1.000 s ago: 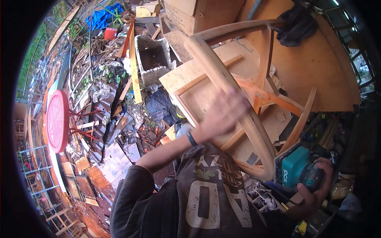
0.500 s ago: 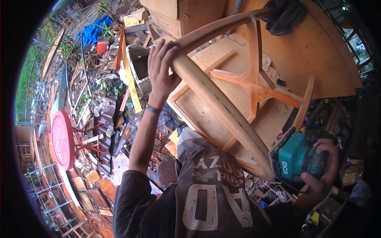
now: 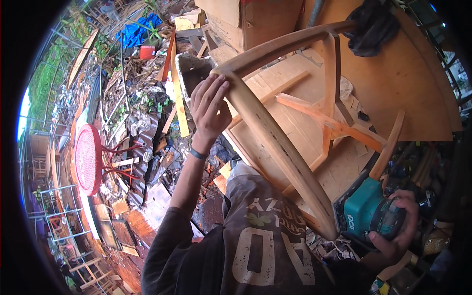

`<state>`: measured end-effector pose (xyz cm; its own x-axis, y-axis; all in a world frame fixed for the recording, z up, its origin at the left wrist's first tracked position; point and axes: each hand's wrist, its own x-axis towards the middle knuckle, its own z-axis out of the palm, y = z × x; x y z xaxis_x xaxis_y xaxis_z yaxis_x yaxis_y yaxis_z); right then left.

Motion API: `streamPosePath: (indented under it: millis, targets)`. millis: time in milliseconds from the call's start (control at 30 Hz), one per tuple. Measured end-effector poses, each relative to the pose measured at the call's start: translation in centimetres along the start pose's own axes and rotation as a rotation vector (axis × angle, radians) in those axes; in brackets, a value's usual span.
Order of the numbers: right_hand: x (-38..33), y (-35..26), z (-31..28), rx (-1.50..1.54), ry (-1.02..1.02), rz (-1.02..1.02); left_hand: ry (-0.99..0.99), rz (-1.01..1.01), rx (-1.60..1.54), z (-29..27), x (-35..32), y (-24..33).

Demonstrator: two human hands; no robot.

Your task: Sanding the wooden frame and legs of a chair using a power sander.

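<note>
A curved, bare-wood chair frame [image 3: 278, 142] stands tilted in front of me, its long rounded rail running from upper left to lower right. My left hand [image 3: 210, 108] holds the rail's upper left corner, fingers bent over its edge and thumb hidden. At the lower right, my right hand [image 3: 400, 223] grips a teal electric sander [image 3: 364, 205] with a black rear part. The sander's dark pad is turned on edge, close against the rail's lower end; whether it touches is unclear. Orange-tinted crossed slats [image 3: 329, 125] show inside the frame.
A wooden board [image 3: 413, 93] and a cardboard box [image 3: 231, 22] stand behind the frame. A dark cloth [image 3: 373, 29] hangs at its far end. To the left are a round red table [image 3: 88, 160], wood scraps and a yellowish plank [image 3: 178, 98]. Debris lies below the sander.
The whole view has shifted, with the scene lying further right and lower. My left hand has slid a little down off the top of the corner. The sander stays by the rail's lower end.
</note>
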<state>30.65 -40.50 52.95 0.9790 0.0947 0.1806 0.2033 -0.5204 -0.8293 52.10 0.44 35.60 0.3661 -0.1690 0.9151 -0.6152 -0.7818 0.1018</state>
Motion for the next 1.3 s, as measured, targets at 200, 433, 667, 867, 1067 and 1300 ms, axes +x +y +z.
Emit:
streamPosePath:
  millis: [200,433,667,867,1067,1300]
  targets:
    - [1.3,-1.5,1.3,-0.063,-0.088,-0.058,0.101,-0.467,-0.206,1.4,0.0,-1.2]
    - [5.1,-6.5,3.9,-0.367,-0.386,-0.376,0.045,-0.869,-1.437,5.8,1.1,-2.9]
    - [10.1,-9.4,10.8,-0.52,-0.404,-0.619,0.173,-0.565,-1.902,11.5,2.9,-2.2]
    - [13.1,-12.3,15.9,-0.61,-0.355,-0.51,0.255,-0.613,-2.053,11.8,2.9,-1.6]
    - [16.3,-14.4,19.6,-0.564,-0.221,-0.255,0.25,-0.656,-2.077,11.9,3.0,-1.5]
    - [22.9,-15.0,23.4,-0.54,-0.207,-0.29,0.184,-0.853,-2.277,11.2,2.6,-1.0]
